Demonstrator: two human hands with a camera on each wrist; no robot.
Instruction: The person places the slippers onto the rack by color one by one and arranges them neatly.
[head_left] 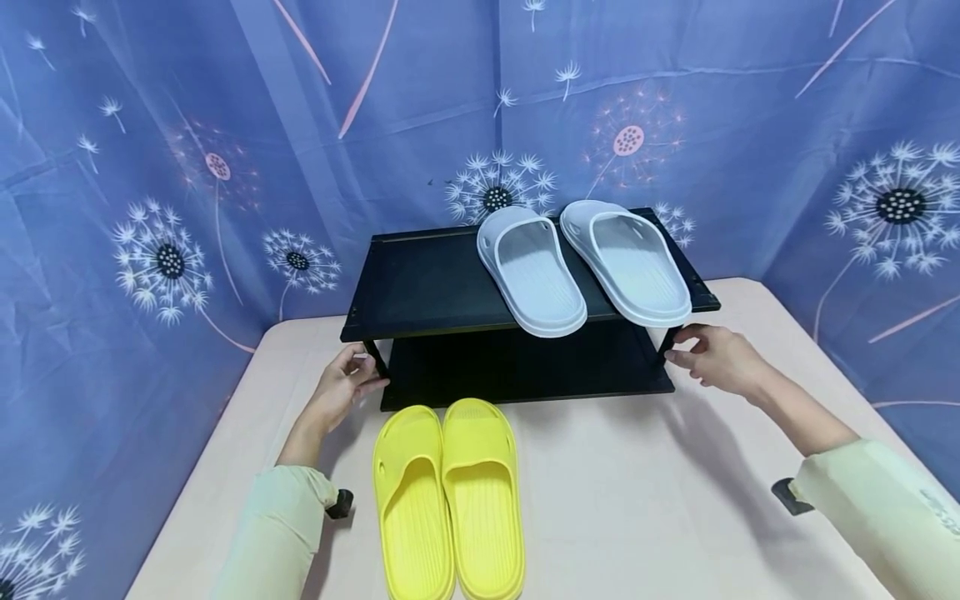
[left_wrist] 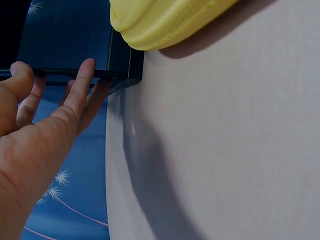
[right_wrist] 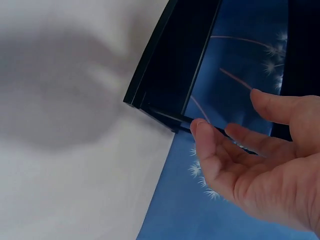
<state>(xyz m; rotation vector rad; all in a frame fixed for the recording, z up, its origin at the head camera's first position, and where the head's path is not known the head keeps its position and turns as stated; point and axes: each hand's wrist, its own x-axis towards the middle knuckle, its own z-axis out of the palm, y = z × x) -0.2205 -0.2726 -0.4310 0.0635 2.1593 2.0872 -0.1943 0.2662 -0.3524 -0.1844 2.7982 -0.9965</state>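
Black shoe rack (head_left: 431, 279): ran left-to-right, open front nearest
Left hand (head_left: 337, 390), right hand (head_left: 716, 358): loosely spread, at posts (head_left: 376, 358)
Pale-blue slippers (head_left: 543, 287): only head view showed

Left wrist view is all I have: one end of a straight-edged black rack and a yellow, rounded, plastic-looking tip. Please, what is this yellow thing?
Observer: The toe of one of two yellow, open-heeled slippers, lying side by side.
Operator: Is there anything on the rack?
Observer: Yes, a pair of pale grey-blue, open-heeled slippers on top.
Operator: And where is the bare right hand?
Observer: At the rack's right front post.
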